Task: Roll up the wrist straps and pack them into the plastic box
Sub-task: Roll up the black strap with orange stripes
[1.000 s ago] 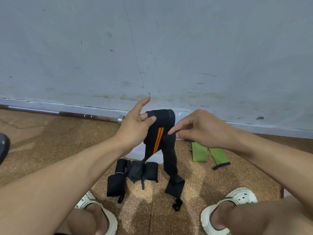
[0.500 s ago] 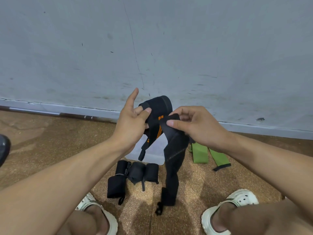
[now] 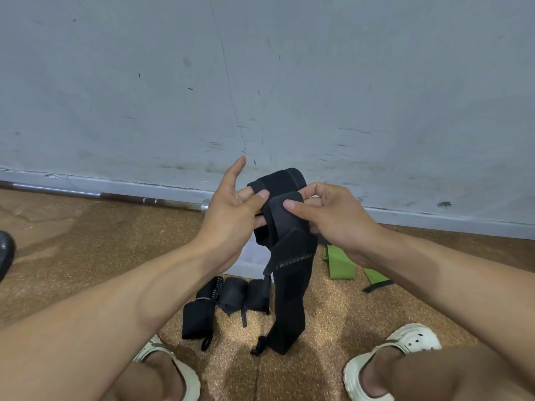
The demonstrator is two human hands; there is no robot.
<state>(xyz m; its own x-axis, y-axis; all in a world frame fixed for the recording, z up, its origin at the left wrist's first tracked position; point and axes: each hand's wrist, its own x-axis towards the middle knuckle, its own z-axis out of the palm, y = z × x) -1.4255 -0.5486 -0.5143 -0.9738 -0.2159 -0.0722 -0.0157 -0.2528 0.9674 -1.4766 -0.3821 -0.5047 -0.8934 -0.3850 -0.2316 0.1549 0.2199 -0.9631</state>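
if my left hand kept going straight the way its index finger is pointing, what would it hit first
Most likely the grey wall. The left hand has its index finger raised up and forward, past the black wrist strap it grips, with nothing visible between fingertip and wall. Depth is hard to judge from this one view.

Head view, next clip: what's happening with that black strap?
A person is rolling a long black fabric wrist strap held up in front of them. The left hand grips the wound end, the right hand pinches the next turn, and the tail hangs to the brown speckled floor. Other black straps and a green strap lie on the floor; the pale plastic box is mostly hidden.
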